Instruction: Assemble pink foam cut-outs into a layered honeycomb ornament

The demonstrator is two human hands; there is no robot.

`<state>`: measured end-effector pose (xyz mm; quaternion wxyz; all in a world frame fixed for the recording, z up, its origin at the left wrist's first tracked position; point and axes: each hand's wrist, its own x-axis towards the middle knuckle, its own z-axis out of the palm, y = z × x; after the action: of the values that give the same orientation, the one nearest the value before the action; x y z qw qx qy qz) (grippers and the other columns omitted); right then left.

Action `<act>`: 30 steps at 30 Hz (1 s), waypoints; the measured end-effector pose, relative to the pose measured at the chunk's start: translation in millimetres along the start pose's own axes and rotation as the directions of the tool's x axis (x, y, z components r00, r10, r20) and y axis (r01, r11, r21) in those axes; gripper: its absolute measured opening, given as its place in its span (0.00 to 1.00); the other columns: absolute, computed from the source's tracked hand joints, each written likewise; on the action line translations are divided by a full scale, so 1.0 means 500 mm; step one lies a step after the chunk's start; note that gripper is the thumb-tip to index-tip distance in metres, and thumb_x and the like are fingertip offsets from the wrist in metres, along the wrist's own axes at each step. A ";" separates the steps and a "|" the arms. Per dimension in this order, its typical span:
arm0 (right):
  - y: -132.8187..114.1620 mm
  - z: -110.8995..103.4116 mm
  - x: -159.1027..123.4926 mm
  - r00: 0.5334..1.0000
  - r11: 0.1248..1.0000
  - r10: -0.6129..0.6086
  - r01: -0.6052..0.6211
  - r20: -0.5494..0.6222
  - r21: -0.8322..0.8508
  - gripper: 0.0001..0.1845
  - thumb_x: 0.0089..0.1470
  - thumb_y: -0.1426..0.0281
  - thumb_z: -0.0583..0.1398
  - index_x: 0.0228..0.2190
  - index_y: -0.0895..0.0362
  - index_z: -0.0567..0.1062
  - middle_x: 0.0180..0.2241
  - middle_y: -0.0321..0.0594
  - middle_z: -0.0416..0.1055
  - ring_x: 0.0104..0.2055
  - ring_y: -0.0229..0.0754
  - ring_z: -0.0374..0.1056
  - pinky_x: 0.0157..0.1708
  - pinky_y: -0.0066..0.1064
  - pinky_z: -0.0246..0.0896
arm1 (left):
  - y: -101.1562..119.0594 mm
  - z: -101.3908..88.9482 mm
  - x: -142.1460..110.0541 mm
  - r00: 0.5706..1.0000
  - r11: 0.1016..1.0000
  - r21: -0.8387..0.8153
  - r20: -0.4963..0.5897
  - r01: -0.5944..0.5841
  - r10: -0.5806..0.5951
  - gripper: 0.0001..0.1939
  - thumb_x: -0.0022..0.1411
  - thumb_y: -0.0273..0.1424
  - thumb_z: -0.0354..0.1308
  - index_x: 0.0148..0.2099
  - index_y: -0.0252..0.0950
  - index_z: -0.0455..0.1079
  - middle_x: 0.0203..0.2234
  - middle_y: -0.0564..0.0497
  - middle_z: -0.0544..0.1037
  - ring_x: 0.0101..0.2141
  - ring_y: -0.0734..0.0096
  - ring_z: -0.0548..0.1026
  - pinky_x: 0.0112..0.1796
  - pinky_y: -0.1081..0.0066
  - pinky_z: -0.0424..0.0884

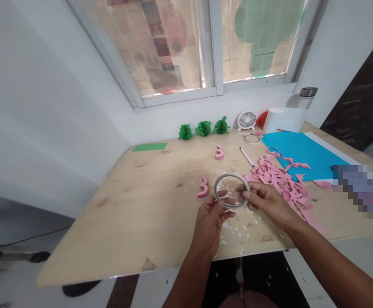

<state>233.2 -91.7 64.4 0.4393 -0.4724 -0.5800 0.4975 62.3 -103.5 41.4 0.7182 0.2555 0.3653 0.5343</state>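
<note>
Both hands hold a roll of tape (231,175), a thin whitish ring, above the front part of the wooden table. My left hand (212,216) pinches its lower left side between thumb and fingers. On the right side of the ring, my right hand (265,201) grips the rim, its thumb in front. Left of the roll lies a curved pink paper piece (203,187) with a scalloped edge; a similar pink piece (219,152) lies farther back. Small white paper bits (237,231) are scattered beneath and around the hands.
Pink paper scraps (278,177) are heaped to the right, beside a white pen (247,157) and blue sheets (297,152). Along the wall stand several green paper shapes (203,128), a small white fan (247,120) and a bottle (306,98). Another tape roll (252,139) and a green strip (150,147) lie behind.
</note>
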 end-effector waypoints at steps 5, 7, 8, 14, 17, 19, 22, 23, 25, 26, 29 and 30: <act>0.012 0.026 -0.005 0.990 0.949 0.122 -0.096 -0.070 0.301 0.13 0.48 0.59 0.65 0.28 0.56 0.77 0.24 0.36 0.73 0.22 0.34 0.63 0.23 0.26 0.57 | 0.010 0.004 -0.012 0.999 0.999 0.027 0.027 -0.023 0.022 0.17 0.50 0.32 0.66 0.43 0.32 0.73 0.29 0.47 0.80 0.29 0.70 0.76 0.32 0.71 0.71; 0.019 0.030 -0.006 0.982 0.898 0.171 -0.124 -0.075 0.421 0.13 0.46 0.59 0.66 0.26 0.57 0.76 0.24 0.36 0.72 0.22 0.33 0.62 0.22 0.25 0.57 | 0.013 0.003 -0.016 0.999 0.999 0.012 0.032 -0.032 0.032 0.18 0.51 0.32 0.65 0.45 0.32 0.72 0.29 0.47 0.80 0.29 0.71 0.76 0.32 0.71 0.72; 0.020 0.032 -0.007 0.979 0.873 0.189 -0.132 -0.076 0.470 0.13 0.46 0.59 0.66 0.25 0.57 0.76 0.23 0.36 0.72 0.21 0.33 0.62 0.22 0.25 0.57 | 0.015 0.003 -0.018 0.999 0.999 0.007 0.026 -0.043 0.043 0.20 0.51 0.31 0.65 0.47 0.32 0.72 0.30 0.47 0.80 0.29 0.71 0.76 0.32 0.71 0.72; 0.018 0.038 -0.013 0.982 0.869 0.162 -0.097 -0.093 0.484 0.14 0.47 0.59 0.65 0.26 0.58 0.75 0.23 0.37 0.71 0.22 0.34 0.62 0.22 0.25 0.58 | 0.023 -0.006 -0.023 0.989 0.985 0.113 -0.063 -0.129 0.136 0.26 0.49 0.32 0.66 0.52 0.35 0.69 0.33 0.46 0.80 0.31 0.70 0.77 0.31 0.72 0.71; 0.023 0.038 -0.021 0.988 0.951 0.081 -0.037 -0.133 0.306 0.12 0.50 0.60 0.63 0.30 0.57 0.76 0.26 0.39 0.73 0.27 0.37 0.66 0.25 0.26 0.61 | 0.031 -0.011 -0.023 0.977 0.959 0.214 -0.058 -0.187 0.203 0.22 0.52 0.33 0.65 0.50 0.35 0.71 0.36 0.45 0.80 0.35 0.68 0.76 0.35 0.71 0.71; 0.029 0.038 -0.029 0.987 0.989 0.007 0.017 -0.158 0.145 0.11 0.52 0.61 0.62 0.32 0.57 0.76 0.28 0.39 0.73 0.30 0.39 0.67 0.28 0.27 0.62 | 0.035 -0.013 -0.022 0.962 0.924 0.288 -0.029 -0.252 0.272 0.18 0.54 0.33 0.63 0.48 0.35 0.73 0.39 0.45 0.79 0.39 0.66 0.76 0.38 0.70 0.71; 0.035 0.038 -0.042 0.964 0.983 -0.148 0.118 -0.219 -0.144 0.09 0.55 0.63 0.60 0.32 0.56 0.75 0.28 0.39 0.73 0.32 0.41 0.68 0.31 0.31 0.63 | 0.038 -0.013 -0.022 0.930 0.846 0.410 0.012 -0.340 0.368 0.15 0.56 0.32 0.61 0.47 0.37 0.73 0.42 0.46 0.79 0.43 0.65 0.75 0.43 0.69 0.70; 0.036 0.039 -0.047 0.952 0.959 -0.208 0.153 -0.226 -0.239 0.09 0.56 0.64 0.59 0.30 0.56 0.75 0.29 0.39 0.73 0.31 0.41 0.68 0.31 0.31 0.63 | 0.037 -0.013 -0.022 0.921 0.817 0.453 0.023 -0.356 0.388 0.15 0.57 0.31 0.60 0.47 0.37 0.73 0.42 0.46 0.78 0.44 0.65 0.74 0.44 0.68 0.70; 0.035 0.041 -0.054 0.921 0.891 -0.328 0.229 -0.209 -0.392 0.10 0.57 0.67 0.57 0.27 0.56 0.74 0.29 0.40 0.73 0.30 0.40 0.68 0.31 0.32 0.62 | 0.035 -0.012 -0.024 0.906 0.759 0.528 0.050 -0.381 0.420 0.15 0.58 0.31 0.59 0.49 0.38 0.72 0.44 0.46 0.77 0.45 0.65 0.74 0.44 0.67 0.70; 0.034 0.042 -0.056 0.902 0.854 -0.386 0.270 -0.192 -0.445 0.10 0.58 0.68 0.57 0.27 0.57 0.73 0.28 0.40 0.73 0.29 0.40 0.68 0.30 0.32 0.62 | 0.035 -0.011 -0.025 0.894 0.729 0.555 0.067 -0.402 0.442 0.15 0.59 0.31 0.58 0.50 0.38 0.71 0.46 0.46 0.76 0.46 0.65 0.73 0.45 0.66 0.70; 0.034 0.047 -0.059 0.833 0.739 -0.536 0.384 -0.139 -0.553 0.07 0.58 0.72 0.56 0.30 0.57 0.73 0.26 0.40 0.72 0.26 0.39 0.67 0.27 0.31 0.62 | 0.036 -0.004 -0.029 0.845 0.639 0.601 0.121 -0.480 0.521 0.15 0.60 0.31 0.56 0.51 0.39 0.70 0.51 0.45 0.72 0.50 0.63 0.70 0.47 0.65 0.69; 0.035 0.049 -0.058 0.808 0.699 -0.576 0.411 -0.121 -0.585 0.05 0.57 0.74 0.57 0.32 0.58 0.74 0.27 0.40 0.72 0.26 0.39 0.67 0.27 0.31 0.63 | 0.038 -0.001 -0.030 0.831 0.609 0.617 0.140 -0.498 0.538 0.16 0.61 0.32 0.56 0.51 0.39 0.69 0.52 0.45 0.71 0.51 0.63 0.70 0.48 0.64 0.69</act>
<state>216.2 -123.4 42.9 0.4900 -0.4683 -0.7281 0.1021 48.5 -112.0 59.2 0.3932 0.5590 0.4538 0.5718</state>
